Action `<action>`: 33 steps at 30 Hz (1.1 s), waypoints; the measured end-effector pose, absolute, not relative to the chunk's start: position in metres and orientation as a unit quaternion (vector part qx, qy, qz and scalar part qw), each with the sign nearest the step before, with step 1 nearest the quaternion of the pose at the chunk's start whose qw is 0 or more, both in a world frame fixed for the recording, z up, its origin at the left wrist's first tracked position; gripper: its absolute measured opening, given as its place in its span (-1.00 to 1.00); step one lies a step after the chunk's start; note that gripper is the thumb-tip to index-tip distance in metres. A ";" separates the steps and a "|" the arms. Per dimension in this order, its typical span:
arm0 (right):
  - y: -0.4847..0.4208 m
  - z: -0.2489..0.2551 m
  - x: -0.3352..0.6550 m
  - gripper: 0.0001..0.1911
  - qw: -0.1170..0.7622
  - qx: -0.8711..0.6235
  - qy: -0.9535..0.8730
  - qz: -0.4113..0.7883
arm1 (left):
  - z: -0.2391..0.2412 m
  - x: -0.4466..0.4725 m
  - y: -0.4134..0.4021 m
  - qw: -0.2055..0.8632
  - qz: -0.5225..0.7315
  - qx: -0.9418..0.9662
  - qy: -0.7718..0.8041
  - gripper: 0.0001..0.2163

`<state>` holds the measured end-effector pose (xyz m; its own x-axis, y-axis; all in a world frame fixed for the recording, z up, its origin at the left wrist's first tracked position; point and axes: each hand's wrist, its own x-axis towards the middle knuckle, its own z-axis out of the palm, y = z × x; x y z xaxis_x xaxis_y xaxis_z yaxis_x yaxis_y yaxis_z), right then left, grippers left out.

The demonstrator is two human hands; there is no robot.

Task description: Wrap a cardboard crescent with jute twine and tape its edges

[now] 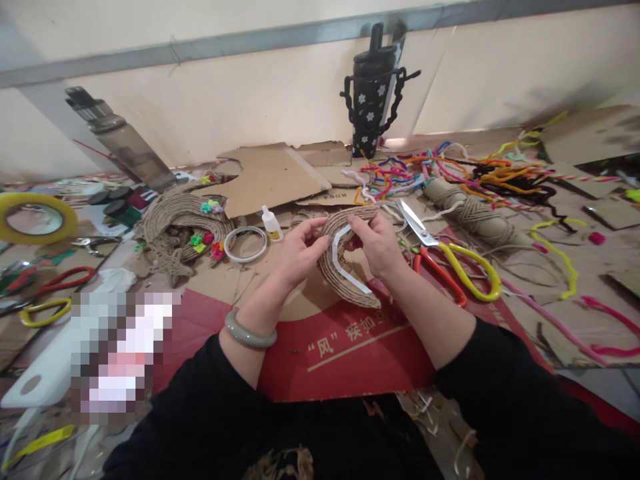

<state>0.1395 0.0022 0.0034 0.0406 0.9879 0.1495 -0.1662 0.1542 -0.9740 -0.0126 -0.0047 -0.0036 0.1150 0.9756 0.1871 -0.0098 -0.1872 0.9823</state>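
Both the left hand (299, 253) and the right hand (380, 241) pinched a brown, twine-covered, crescent-shaped piece (333, 279) between their fingers, the left ones on its outer edge, the right ones near its upper end. A narrow white strip (350, 278) followed the inner curve, running down below the fingers. Just beyond the left fingers stood a small white bottle (273, 227), with a flat whitish ring (245, 259) farther left. Silver-bladed, yellow-handled scissors (425, 239) lay right of the right fingers; beyond them was a twine-wound roll (467, 210).
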 end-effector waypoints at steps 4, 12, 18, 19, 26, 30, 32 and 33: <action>-0.002 0.006 0.139 -0.72 0.549 -0.438 -0.511 0.496 | -0.004 -0.013 -0.004 0.488 0.521 0.565 0.413 -0.72; -0.002 0.008 0.139 -0.71 0.549 -0.448 -0.498 0.499 | -0.004 -0.012 -0.004 0.506 0.517 0.557 0.407 -0.69; 0.001 0.005 0.140 -0.69 0.574 -0.436 -0.471 0.509 | -0.001 -0.009 -0.007 0.489 0.513 0.567 0.419 -0.68; 0.002 0.005 0.140 -0.69 0.573 -0.435 -0.472 0.510 | -0.001 -0.009 -0.007 0.490 0.518 0.564 0.417 -0.69; -0.002 0.003 0.136 -0.65 0.539 -0.415 -0.532 0.504 | -0.003 -0.011 -0.005 0.501 0.517 0.560 0.410 -0.71; -0.004 0.003 0.135 -0.68 0.536 -0.428 -0.517 0.512 | -0.004 -0.012 -0.005 0.495 0.510 0.572 0.409 -0.72; -0.004 0.004 0.135 -0.69 0.536 -0.433 -0.513 0.512 | -0.004 -0.012 -0.006 0.501 0.507 0.570 0.408 -0.71; -0.004 0.004 0.135 -0.69 0.538 -0.435 -0.511 0.510 | -0.003 -0.011 -0.006 0.505 0.507 0.568 0.408 -0.70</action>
